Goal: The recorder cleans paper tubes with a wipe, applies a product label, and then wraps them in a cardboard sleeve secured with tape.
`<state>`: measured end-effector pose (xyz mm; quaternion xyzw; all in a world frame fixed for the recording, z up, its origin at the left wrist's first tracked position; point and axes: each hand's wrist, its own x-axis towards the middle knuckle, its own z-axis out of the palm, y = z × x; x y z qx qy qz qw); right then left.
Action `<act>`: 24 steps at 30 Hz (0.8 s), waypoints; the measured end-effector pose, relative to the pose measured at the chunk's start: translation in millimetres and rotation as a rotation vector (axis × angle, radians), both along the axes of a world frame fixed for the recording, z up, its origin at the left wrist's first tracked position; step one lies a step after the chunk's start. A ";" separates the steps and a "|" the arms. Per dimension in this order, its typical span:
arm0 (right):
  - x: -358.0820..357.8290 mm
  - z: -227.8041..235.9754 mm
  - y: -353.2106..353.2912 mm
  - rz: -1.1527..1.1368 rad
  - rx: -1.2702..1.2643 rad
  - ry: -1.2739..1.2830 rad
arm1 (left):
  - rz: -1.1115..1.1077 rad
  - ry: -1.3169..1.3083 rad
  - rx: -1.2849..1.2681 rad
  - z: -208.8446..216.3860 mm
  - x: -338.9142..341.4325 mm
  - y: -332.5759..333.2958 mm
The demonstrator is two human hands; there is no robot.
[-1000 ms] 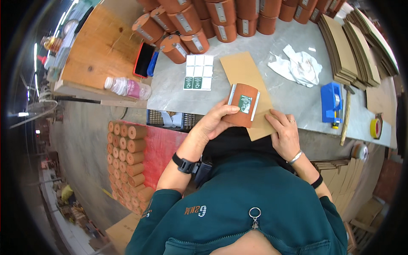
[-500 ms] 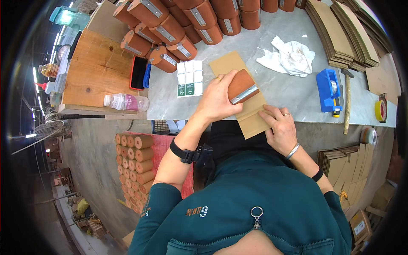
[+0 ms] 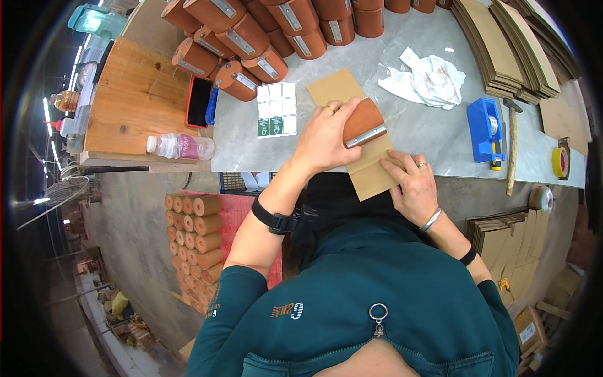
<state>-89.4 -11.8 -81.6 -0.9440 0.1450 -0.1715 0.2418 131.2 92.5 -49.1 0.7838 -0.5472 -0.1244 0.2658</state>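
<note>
A reddish-brown cylinder (image 3: 364, 117) with a metal strip (image 3: 366, 136) along its side lies over a creased tan cardboard piece (image 3: 328, 87). Gripping the cylinder from its left end is my left hand (image 3: 325, 136), thumb near the metal strip and fingers over the top. My right hand (image 3: 414, 190) holds the right edge of the cardboard's near part, its fingers bent on top and the thumb at the edge. That near part sticks out past the table's front edge. The cardboard under the cylinder and my left palm is hidden.
Stacked brown cylinders (image 3: 295, 19) stand at the back. A label sheet (image 3: 276, 103) lies left of the cardboard, with a plastic bottle (image 3: 182, 147) beyond it. To the right are a white cloth (image 3: 427, 78), blue tape dispenser (image 3: 482, 132), hammer (image 3: 512, 147) and cardboard stacks (image 3: 490, 47).
The cylinder has shifted slightly to the right over the cardboard with my left hand. My right hand stays at the cardboard's edge. The whole view has moved a little.
</note>
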 end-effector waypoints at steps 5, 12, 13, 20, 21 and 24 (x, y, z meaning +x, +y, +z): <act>1.1 0.6 -2.7 0.005 0.014 0.038 | -0.025 0.193 0.012 -4.7 13.8 -1.9; 30.2 26.6 -28.2 0.208 -0.006 -0.181 | -0.009 0.529 -0.040 -9.3 22.3 -1.7; 39.0 30.6 -33.0 0.218 -0.004 -0.183 | -0.035 0.537 -0.069 -9.8 22.7 -1.7; 93.3 34.8 -53.8 0.235 0.277 -0.229 | 0.005 0.614 -0.056 -16.2 32.9 -6.3; 95.1 33.3 -53.9 0.263 0.277 -0.262 | -0.002 0.641 -0.038 -16.8 35.2 -6.2; 97.4 29.6 -55.9 0.252 0.293 -0.237 | 0.025 0.886 -0.067 -19.6 40.0 -5.7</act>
